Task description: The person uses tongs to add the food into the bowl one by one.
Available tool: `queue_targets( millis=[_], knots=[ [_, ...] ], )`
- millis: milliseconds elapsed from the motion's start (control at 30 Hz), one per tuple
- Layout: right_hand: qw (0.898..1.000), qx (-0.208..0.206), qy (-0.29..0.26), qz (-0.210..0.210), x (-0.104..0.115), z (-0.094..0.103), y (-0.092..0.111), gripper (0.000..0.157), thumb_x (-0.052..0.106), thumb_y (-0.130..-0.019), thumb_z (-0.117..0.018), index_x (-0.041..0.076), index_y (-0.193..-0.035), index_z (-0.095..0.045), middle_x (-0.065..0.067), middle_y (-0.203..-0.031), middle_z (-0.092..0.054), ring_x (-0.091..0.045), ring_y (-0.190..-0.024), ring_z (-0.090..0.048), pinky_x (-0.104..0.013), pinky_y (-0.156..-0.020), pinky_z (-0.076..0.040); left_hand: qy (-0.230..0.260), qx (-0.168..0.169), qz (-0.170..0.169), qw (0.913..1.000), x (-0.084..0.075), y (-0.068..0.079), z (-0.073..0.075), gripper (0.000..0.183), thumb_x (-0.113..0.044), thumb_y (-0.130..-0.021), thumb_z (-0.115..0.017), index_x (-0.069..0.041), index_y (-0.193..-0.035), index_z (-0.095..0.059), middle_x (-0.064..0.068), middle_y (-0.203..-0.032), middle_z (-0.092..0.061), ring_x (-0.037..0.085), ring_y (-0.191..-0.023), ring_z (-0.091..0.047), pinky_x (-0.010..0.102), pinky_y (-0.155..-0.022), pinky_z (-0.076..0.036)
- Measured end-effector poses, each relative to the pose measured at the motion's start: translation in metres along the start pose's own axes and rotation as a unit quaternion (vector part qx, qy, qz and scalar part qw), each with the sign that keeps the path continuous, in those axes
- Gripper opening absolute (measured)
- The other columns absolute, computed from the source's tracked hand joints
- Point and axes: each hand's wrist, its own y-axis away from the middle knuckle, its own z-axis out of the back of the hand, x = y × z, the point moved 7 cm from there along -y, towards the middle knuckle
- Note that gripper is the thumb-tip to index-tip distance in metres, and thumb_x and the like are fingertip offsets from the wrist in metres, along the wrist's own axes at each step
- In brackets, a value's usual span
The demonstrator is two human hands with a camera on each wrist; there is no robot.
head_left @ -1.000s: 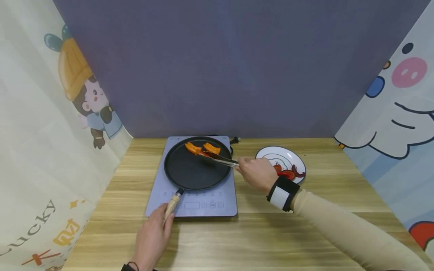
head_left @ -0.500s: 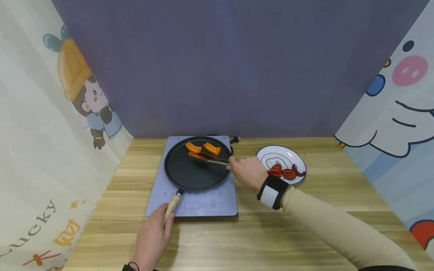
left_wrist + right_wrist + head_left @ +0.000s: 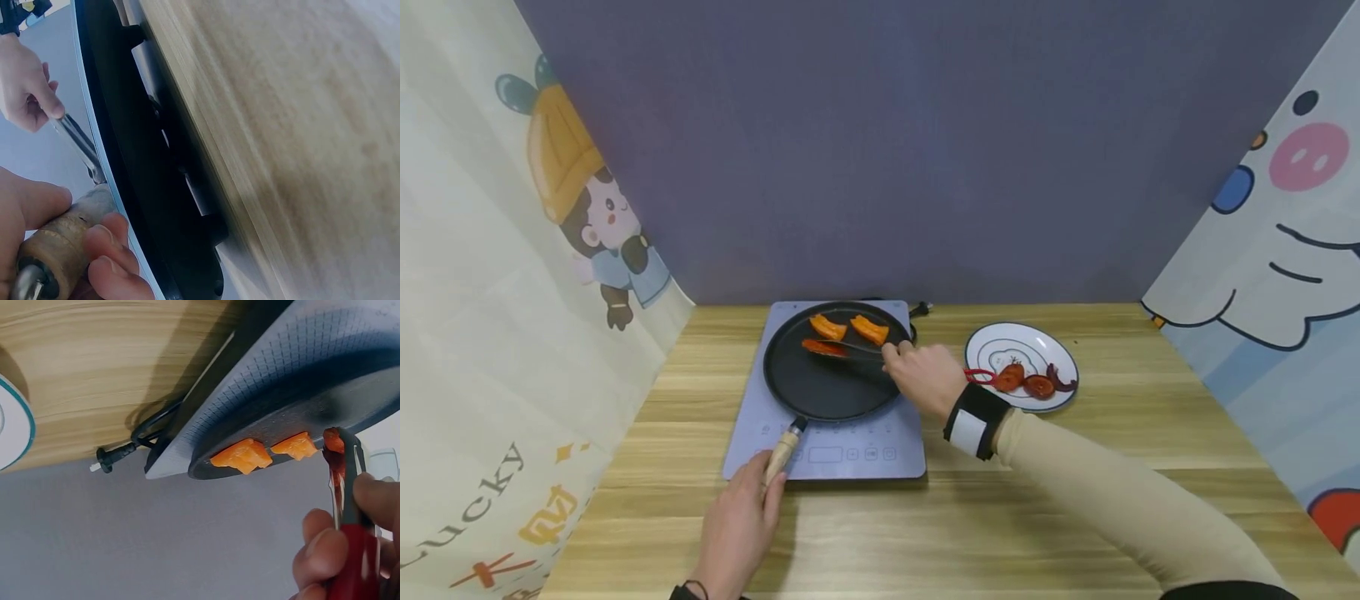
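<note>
In the head view, my left hand [image 3: 741,518] holds the wooden handle [image 3: 782,454] of a flat black frying pan [image 3: 835,387]. The left wrist view shows thumb and fingers around that handle [image 3: 65,240]. My right hand [image 3: 927,379] grips metal tongs [image 3: 863,353] with a red handle grip [image 3: 356,562]. Between the tongs' tips is a reddish food slice [image 3: 822,348], low over the pan's middle. Two orange food pieces [image 3: 870,330] lie side by side at the pan's far side.
Beneath the pan is a grey induction cooker [image 3: 825,468], its black plug [image 3: 919,310] lying behind it. Right of it, a white plate [image 3: 983,343] bears several red-brown slices [image 3: 1039,387]; the tongs' red end loop [image 3: 980,376] overlaps its left rim. A grey panel [image 3: 917,150] stands behind.
My right hand has moved left with the tongs, carrying the reddish slice away from the orange pieces, leftward and toward me. My left hand stays on the pan handle.
</note>
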Motion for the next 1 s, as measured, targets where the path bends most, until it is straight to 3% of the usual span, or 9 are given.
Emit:
queue_targets(
  millis=[800, 1000],
  knots=[
    [0.999, -0.034, 0.014, 0.008, 0.012, -0.011, -0.012, 0.023, 0.030, -0.087, -0.056, 0.009, -0.084, -0.049, -0.004, -0.062, -0.050, -0.019, -0.043, -0.044, -0.035, -0.035, -0.039, 0.007, -0.024, -0.015, 0.9996, -0.002, 0.001, 0.003, 0.034, -0.023, -0.084, -0.060, -0.007, -0.114, -0.053, 0.011, -0.085, -0.061, 0.022, -0.065, -0.054, 0.043, -0.050, -0.044],
    [1.000, -0.028, -0.001, 0.006, 0.012, -0.011, -0.010, 0.025, 0.032, -0.089, -0.054, 0.008, -0.083, -0.050, -0.005, -0.064, -0.054, -0.020, -0.043, -0.045, -0.035, -0.035, -0.040, 0.005, -0.016, -0.006, 0.9998, -0.002, 0.002, 0.003, 0.033, -0.023, -0.085, -0.060, -0.008, -0.113, -0.053, 0.011, -0.085, -0.060, 0.021, -0.064, -0.054, 0.042, -0.049, -0.044]
  ],
)
